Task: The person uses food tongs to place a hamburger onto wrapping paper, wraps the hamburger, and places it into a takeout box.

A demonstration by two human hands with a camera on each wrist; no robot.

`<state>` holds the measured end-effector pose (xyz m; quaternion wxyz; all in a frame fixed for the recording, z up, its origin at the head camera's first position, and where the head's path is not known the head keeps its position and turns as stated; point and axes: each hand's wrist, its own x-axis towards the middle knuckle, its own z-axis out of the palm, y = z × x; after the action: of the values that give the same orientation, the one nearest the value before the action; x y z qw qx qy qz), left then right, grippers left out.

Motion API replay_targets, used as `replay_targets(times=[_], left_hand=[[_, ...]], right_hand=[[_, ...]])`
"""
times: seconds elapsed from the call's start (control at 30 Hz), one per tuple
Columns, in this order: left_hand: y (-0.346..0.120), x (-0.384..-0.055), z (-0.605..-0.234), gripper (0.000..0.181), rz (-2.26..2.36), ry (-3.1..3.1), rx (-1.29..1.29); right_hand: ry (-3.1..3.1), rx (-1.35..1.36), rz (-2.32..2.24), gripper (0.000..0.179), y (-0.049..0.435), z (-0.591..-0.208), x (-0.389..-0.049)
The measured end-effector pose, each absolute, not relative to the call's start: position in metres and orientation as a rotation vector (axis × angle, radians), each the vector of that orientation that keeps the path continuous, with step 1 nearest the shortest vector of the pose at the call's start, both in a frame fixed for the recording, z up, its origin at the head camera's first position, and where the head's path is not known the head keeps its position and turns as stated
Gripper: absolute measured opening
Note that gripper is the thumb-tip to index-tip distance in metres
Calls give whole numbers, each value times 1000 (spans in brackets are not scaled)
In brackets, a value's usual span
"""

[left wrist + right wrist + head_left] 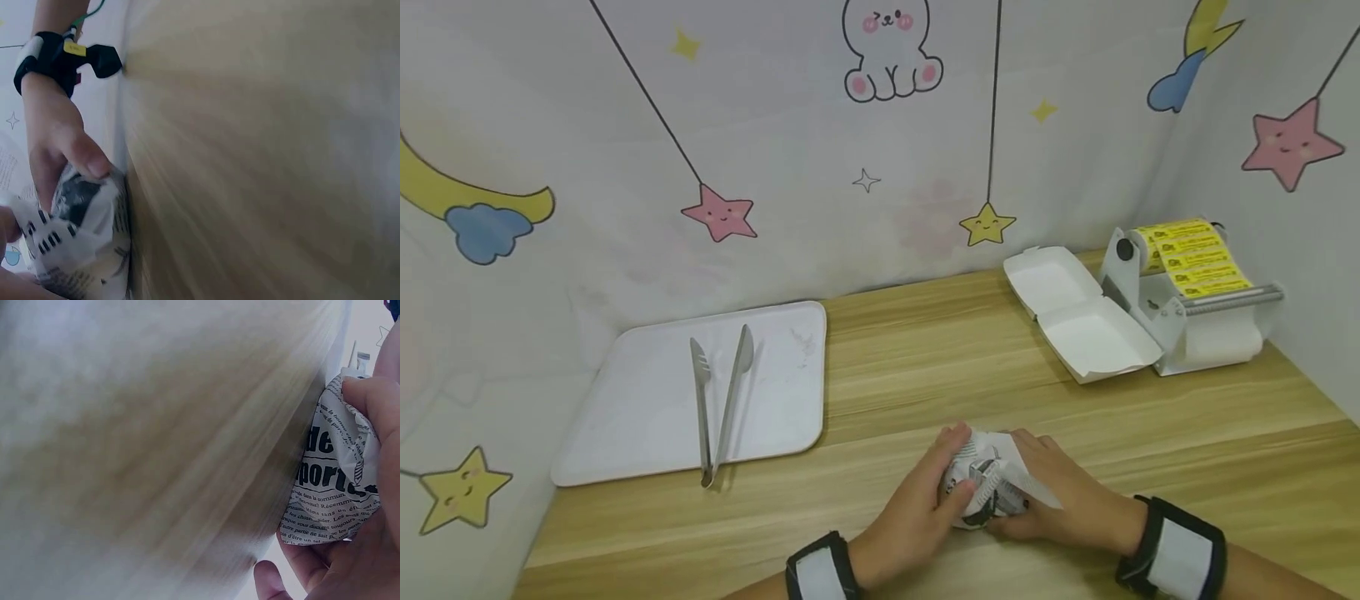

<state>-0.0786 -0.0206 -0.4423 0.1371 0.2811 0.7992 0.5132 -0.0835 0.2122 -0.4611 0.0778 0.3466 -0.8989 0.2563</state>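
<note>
A round bundle [981, 477] wrapped in white paper with black newspaper-style print rests on the table, between both hands. Its contents are hidden. My left hand [917, 504] holds its left side, with the thumb over the front and the fingers around the far side. The right hand [1063, 492] grips the other side, where a plain white flap of paper lies against it. In the right wrist view, large black letters show on the wrapper [328, 469], above the right hand's fingers [300, 559]. The left wrist view shows crumpled folds in the wrapper [87, 244].
On the left, metal tongs [722, 400] lie across a white tray [632, 408], their joined end over its front edge. An opened white clamshell box [1093, 333] stands at the back right, beside a label dispenser [1195, 308] with yellow labels. A printed curtain [775, 125] hangs behind the wooden table [895, 375].
</note>
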Motion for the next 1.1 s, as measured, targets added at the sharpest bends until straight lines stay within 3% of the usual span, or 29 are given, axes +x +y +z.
replay_targets(times=[0.3, 0.6, 0.87, 1.1], left_hand=[[-18, -92, -445, 57, 1162, 2526, 969], [-13, -92, -445, 62, 897, 2733, 1012], [-11, -93, -442, 64, 733, 2791, 1023], [-11, -91, -434, 69, 669, 2735, 999]], right_hand=[[-2748, 1022, 1004, 82, 216, -460, -82], [-2823, 1146, 1422, 109, 231, -440, -87], [-3013, 835, 1296, 87, 251, -403, -87], [-2998, 938, 834, 68, 230, -410, -73]])
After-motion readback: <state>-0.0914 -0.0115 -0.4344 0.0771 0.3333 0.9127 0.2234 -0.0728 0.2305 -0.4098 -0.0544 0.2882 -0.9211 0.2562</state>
